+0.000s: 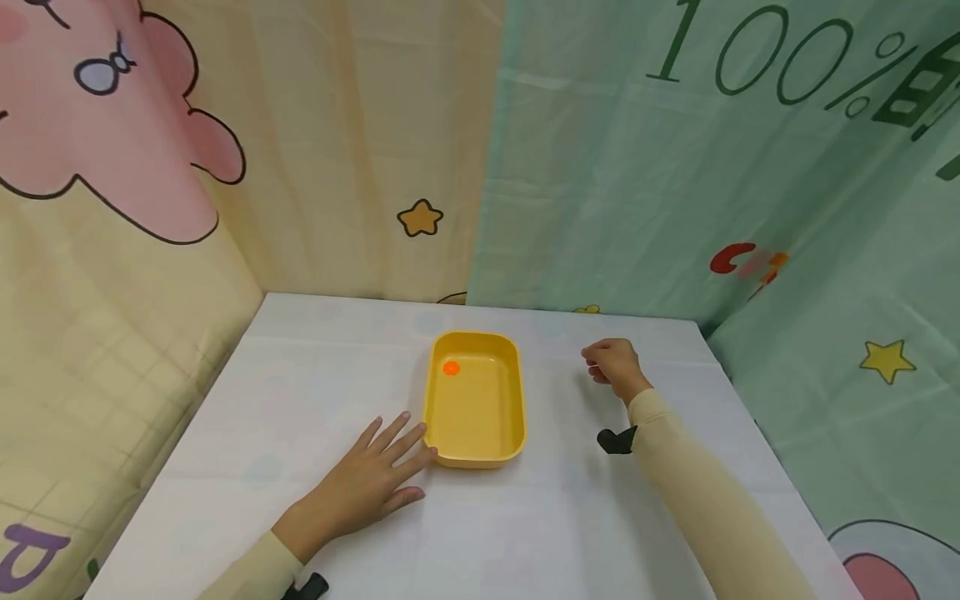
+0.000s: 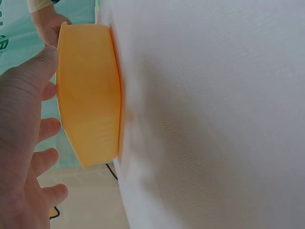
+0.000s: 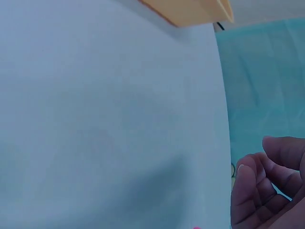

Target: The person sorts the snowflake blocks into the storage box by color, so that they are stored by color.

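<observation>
A yellow rectangular tray [image 1: 475, 458] stands on the white table, and a small orange flower-shaped piece [image 1: 451, 367] lies inside it near the far left corner. My left hand [image 1: 367, 479] is at the tray's near left corner with its fingers spread. In the left wrist view, the left fingertips [image 2: 49, 128] are close to the tray's rim; contact is hard to tell. To the right of the tray, my right hand [image 1: 617, 365] hovers over the table with loosely curled fingers. The right wrist view shows a gap between thumb and fingers [image 3: 245, 186], with nothing held there.
The white table [image 1: 315, 367] has printed curtains [image 1: 360, 125] behind it and along both sides. Dark straps [image 1: 617, 441] are on both wrists. A tiny pink spot [image 3: 196, 227] shows at the lower edge of the right wrist view.
</observation>
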A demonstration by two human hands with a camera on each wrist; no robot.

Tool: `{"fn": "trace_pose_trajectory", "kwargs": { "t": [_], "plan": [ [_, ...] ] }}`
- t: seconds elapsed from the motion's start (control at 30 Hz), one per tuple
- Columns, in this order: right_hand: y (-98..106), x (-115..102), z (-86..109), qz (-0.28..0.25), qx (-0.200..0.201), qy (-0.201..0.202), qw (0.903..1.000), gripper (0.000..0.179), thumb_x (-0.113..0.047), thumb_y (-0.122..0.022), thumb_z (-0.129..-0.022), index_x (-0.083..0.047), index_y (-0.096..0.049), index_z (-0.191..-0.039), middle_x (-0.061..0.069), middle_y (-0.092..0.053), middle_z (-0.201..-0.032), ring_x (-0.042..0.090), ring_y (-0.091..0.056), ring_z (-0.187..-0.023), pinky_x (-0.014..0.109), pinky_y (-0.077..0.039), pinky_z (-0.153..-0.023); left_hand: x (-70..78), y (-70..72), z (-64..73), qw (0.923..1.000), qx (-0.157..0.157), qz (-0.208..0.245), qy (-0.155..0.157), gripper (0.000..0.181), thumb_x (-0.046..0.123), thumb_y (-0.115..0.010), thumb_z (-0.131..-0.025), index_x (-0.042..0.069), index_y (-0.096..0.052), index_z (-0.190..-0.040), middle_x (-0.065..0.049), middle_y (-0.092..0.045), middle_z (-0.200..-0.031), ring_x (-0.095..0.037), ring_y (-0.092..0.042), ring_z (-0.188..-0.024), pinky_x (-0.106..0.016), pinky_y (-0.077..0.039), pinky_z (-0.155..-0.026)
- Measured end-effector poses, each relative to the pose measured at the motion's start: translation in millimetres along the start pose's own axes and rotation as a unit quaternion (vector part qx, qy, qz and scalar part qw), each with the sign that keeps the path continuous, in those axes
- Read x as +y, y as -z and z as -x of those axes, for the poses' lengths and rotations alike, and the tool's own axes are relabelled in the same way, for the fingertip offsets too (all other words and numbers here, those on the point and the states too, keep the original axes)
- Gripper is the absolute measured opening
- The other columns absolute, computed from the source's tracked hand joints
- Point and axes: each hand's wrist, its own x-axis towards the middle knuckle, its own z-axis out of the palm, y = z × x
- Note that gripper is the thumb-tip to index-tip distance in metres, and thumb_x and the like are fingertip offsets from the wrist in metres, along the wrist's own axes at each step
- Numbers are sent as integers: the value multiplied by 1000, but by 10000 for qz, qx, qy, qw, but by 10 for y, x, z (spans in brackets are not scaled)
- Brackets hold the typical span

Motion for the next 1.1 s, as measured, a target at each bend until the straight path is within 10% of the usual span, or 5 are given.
{"fn": "trace_pose_trajectory", "kwargs": {
  "t": [0.63,1.1],
  "plan": [
    [779,586,-31,143,535,-682,9961,46,-26,-58,-103,6,-56,-135,14,-59,-113,23,-59,-90,18,-54,-70,-2,-40,-10,9998,171,34,-16,58,56,-57,-99,25,-56,-147,-10,-47,-157,-40,-33,-150,-65,-31,-117],
    [853,836,-106,699,418,-1064,9910,39,-26,-60,-101,4,-59,-126,5,-54,-75,22,-53,-76,30,-48,-72,15,-75,-53,9986,487,-24,-203,54,52,-63,-97,22,-60,-142,-11,-51,-154,-40,-38,-147,-64,-35,-114]
  ]
}}
